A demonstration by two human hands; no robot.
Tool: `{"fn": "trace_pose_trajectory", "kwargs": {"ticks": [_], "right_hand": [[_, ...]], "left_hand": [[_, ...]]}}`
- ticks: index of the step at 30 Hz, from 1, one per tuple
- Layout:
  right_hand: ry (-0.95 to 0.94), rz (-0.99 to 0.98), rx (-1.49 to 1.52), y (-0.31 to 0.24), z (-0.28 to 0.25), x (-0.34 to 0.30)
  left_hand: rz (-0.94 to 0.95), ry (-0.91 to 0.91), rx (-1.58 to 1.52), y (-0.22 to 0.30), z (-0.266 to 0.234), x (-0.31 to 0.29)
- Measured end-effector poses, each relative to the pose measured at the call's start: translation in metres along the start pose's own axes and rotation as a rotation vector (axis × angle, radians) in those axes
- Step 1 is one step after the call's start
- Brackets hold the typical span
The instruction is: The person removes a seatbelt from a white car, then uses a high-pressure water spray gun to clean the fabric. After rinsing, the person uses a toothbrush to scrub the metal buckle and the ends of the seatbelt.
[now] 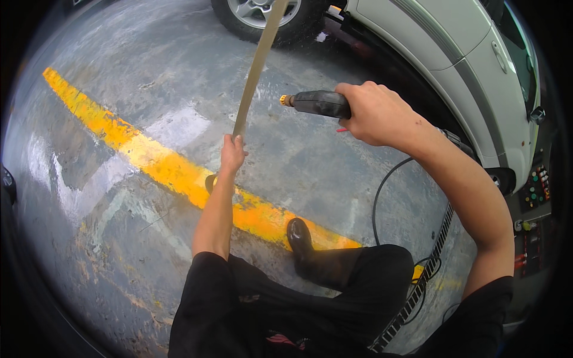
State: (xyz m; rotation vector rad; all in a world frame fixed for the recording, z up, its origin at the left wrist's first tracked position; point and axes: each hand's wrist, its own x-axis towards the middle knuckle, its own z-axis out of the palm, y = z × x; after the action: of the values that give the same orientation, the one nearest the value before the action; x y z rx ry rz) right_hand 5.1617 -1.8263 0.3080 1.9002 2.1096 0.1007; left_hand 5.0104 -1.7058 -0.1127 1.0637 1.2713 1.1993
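Above grey floor [316,161], fingers closed, left hand [233,153] clasps flat tan strip [255,74], right hand [375,113] grips black spray gun [321,103], best steadied.

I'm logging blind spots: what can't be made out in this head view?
In the head view:
Long tan strip: far end cut off by the top edge; lower end hidden by the left hand.
Spray gun: grip mostly hidden by the right hand.
Wheel: top cut off by the top edge.
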Motion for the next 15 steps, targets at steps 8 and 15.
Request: {"fn": "trace_pose_trajectory", "kwargs": {"ticks": [8, 15], "right_hand": [[-0.017, 0.043, 0.114, 0.009, 0.019, -0.006], [0.007, -0.001, 0.13, 0.004, 0.037, -0.004]], "left_hand": [[-0.028, -0.216, 0.269, -0.016, -0.02, -0.015], [-0.009, -0.257, 0.748, -0.083, -0.076, -0.034]]}}
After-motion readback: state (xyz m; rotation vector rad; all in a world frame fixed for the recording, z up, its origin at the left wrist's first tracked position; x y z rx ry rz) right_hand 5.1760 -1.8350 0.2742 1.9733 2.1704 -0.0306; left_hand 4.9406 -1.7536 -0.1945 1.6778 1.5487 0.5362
